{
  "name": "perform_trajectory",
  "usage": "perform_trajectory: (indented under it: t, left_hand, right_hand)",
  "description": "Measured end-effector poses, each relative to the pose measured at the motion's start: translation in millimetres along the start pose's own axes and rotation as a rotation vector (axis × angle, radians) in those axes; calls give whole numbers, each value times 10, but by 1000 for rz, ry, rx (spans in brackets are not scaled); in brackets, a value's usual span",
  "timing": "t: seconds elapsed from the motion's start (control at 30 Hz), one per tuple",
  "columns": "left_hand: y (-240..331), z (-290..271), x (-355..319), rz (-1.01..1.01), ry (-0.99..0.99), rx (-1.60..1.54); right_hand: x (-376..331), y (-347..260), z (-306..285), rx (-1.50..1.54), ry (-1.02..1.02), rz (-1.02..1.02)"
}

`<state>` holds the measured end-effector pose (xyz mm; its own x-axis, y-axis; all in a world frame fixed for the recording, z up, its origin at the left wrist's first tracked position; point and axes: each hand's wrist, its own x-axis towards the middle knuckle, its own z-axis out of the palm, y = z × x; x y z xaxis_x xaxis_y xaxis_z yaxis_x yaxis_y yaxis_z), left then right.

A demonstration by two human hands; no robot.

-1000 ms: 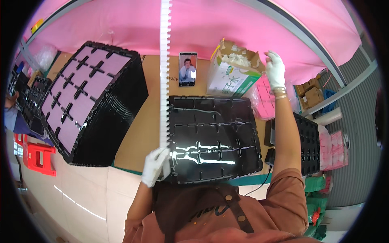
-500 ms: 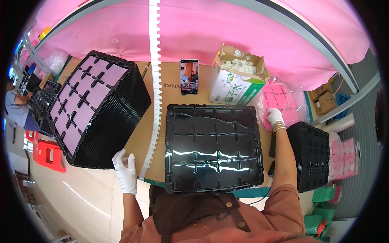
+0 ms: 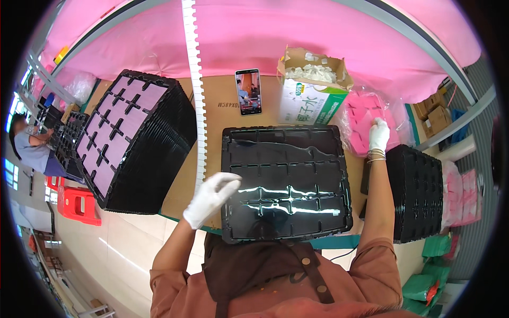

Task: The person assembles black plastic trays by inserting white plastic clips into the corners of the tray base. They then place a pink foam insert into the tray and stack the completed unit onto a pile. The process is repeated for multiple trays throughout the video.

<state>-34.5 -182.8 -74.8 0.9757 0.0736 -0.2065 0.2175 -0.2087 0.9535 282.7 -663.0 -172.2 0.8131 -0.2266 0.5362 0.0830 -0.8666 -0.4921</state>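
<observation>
A large black plastic tray [image 3: 286,177], glossy and ribbed with cross shapes, lies right before me, apparently atop others. My left hand [image 3: 212,199], in a white glove, hovers at its left edge; the fingers point to the right, loosely bent, and nothing shows in them. To the right of the tray, my gloved right hand [image 3: 378,135] lies on the pink cross-slotted sheets [image 3: 366,114] in clear plastic wrap. Its fingers are curled closed against the sheets; whatever they pinch is hidden.
A tall leaning stack of black trays [image 3: 159,138] with a pink-lilac top stands left. Right stands another black stack [image 3: 416,193]. Behind are a phone [image 3: 248,93] and a carton [image 3: 305,103] of white scraps. A toothed white strip [image 3: 196,79] crosses the table. A co-worker [image 3: 34,143] sits far left.
My left hand has moved from beside the left stack, rightward and up to the tray's left edge, its fingers bending. My right hand has shifted right and farther over the pink sheets.
</observation>
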Motion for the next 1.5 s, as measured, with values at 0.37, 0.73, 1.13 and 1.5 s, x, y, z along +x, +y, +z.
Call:
perform_trajectory:
  t: [0.37,0.73,1.13,1.5]
  left_hand:
    - [260,1031,446,-394,-693,-768]
    - [-57,553,258,-348,-17,-286]
    - [-206,335,274,-254,40,-167]
    - [-270,293,271,-233,54,-69]
  right_hand:
    - [-1399,-2222,-1924,446,-529,-630]
    - [-2192,-2452,-1435,528,-996,-752]
    - [-1514,-1193,-957,64,-570,-68]
    - [-1592,-1404,-1007,-179,-527,-76]
